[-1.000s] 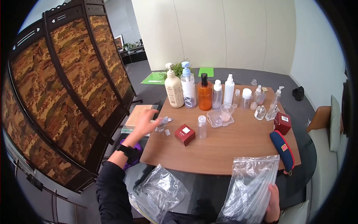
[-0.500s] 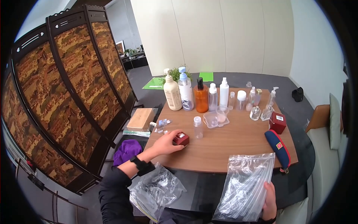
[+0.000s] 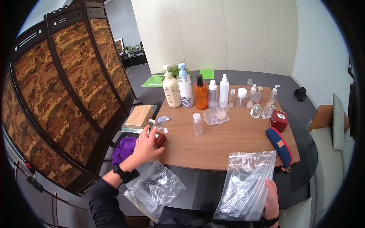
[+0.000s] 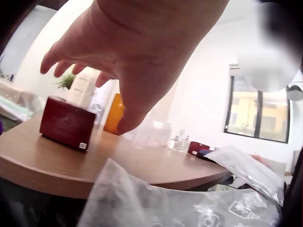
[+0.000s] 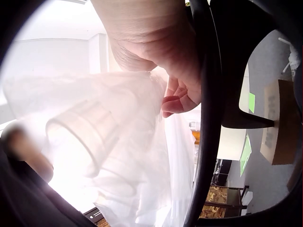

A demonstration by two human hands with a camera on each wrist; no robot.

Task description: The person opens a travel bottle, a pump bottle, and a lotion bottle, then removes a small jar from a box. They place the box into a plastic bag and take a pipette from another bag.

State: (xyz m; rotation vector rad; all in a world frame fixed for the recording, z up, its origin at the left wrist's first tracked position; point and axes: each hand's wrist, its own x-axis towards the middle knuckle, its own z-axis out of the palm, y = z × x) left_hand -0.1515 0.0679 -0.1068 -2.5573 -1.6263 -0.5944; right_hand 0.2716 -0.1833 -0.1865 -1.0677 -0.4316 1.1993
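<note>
A dark red box (image 3: 160, 140) sits at the table's left front edge, partly behind my left hand (image 3: 145, 148) in the head view. In the left wrist view the same box (image 4: 67, 124) stands on the wood, apart from my left hand (image 4: 137, 52), whose fingers are spread above and beside it. My right hand (image 3: 271, 199) grips the right side of a clear zip bag (image 3: 245, 186) holding more plastic bags. The right wrist view shows curled fingers of my right hand (image 5: 177, 92) at the bag's plastic (image 5: 137, 156).
Pump bottles (image 3: 173, 91), an amber bottle (image 3: 200, 93) and small clear bottles line the table's back. A lidded tray (image 3: 216, 117) and a clear bottle (image 3: 197, 124) stand mid-table. A blue pouch (image 3: 279, 146) and red box (image 3: 278, 121) lie right; another clear bag (image 3: 154, 190) hangs in front.
The near red box has moved left toward the table's left edge. My left hand reached down to it, moved left with it, and its fingers are now off it.
</note>
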